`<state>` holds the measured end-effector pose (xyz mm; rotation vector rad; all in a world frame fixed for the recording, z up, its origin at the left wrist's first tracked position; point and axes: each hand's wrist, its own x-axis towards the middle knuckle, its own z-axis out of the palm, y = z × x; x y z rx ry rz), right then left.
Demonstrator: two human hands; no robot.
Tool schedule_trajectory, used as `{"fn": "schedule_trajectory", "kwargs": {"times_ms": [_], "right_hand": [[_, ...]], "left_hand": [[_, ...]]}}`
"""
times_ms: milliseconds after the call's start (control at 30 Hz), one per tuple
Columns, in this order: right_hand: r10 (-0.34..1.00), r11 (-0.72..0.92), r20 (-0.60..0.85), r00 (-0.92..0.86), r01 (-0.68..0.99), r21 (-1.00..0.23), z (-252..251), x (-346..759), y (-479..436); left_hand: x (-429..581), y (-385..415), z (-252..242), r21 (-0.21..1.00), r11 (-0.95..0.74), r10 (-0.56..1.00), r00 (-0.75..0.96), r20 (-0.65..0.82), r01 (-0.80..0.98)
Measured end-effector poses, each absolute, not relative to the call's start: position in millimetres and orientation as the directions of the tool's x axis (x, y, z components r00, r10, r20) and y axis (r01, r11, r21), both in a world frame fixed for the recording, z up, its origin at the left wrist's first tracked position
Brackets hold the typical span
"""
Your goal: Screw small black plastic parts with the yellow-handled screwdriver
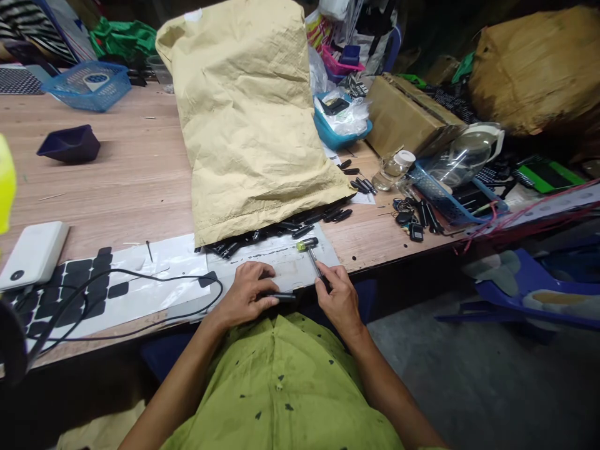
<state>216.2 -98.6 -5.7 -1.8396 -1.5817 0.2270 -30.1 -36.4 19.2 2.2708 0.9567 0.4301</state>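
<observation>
My right hand (pixel 338 300) is closed round the dark handle of a small mallet (pixel 309 247), whose yellow-green and black head rests over the grey board (pixel 290 269) at the table's front edge. Close by on the left, my left hand (pixel 250 290) grips a slim black piece (pixel 284 297), which points to the right along the edge; its exact kind is not clear. Beyond both hands, several similar black pieces (pixel 255 236) stick out from under a large tan paper sack (pixel 248 125).
At left are a white power bank (pixel 35 253), a black cable (pixel 154 275) and a sheet of black stickers (pixel 77 284). Farther back sit a dark tray (pixel 70 144) and a blue basket (pixel 89 90). Keys (pixel 415 222), a glass jar (pixel 391 172) and a cardboard box (pixel 403 115) stand right.
</observation>
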Motion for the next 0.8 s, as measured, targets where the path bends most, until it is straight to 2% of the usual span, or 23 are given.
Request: {"fn": "schedule_trajectory", "kwargs": {"times_ms": [233, 367, 433, 500, 600, 700, 800], "right_hand": [[0.925, -0.016, 0.294, 0.24, 0.798, -0.602, -4, 216, -99], [0.928, -0.008, 0.29, 0.233, 0.792, -0.61, -3, 217, -100], [0.932, -0.006, 0.282, 0.227, 0.789, -0.615, -3, 217, -100], [0.934, -0.008, 0.278, 0.227, 0.787, -0.617, -3, 217, -100], [0.932, -0.017, 0.273, 0.238, 0.781, -0.624, -4, 217, -99], [0.931, -0.033, 0.264, 0.252, 0.778, -0.627, -5, 216, -99], [0.929, -0.029, 0.273, 0.25, 0.785, -0.619, -6, 216, -98]], "left_hand": [[-24, -69, 12, 0.475, -0.658, 0.7, 0.707, 0.099, 0.585], [-22, -71, 10, 0.499, -0.637, 0.745, 0.635, 0.204, 0.587], [-25, -63, 11, 0.535, -0.545, 0.834, 0.484, 0.265, 0.646], [-32, -50, 15, 0.537, -0.38, 0.921, 0.252, 0.299, 0.753], [-40, -26, 19, 0.46, -0.142, 0.944, -0.019, 0.329, 0.877], [-42, -8, 21, 0.403, -0.063, 0.944, -0.077, 0.321, 0.913], [-39, -2, 23, 0.406, -0.029, 0.959, -0.09, 0.27, 0.914]]}}
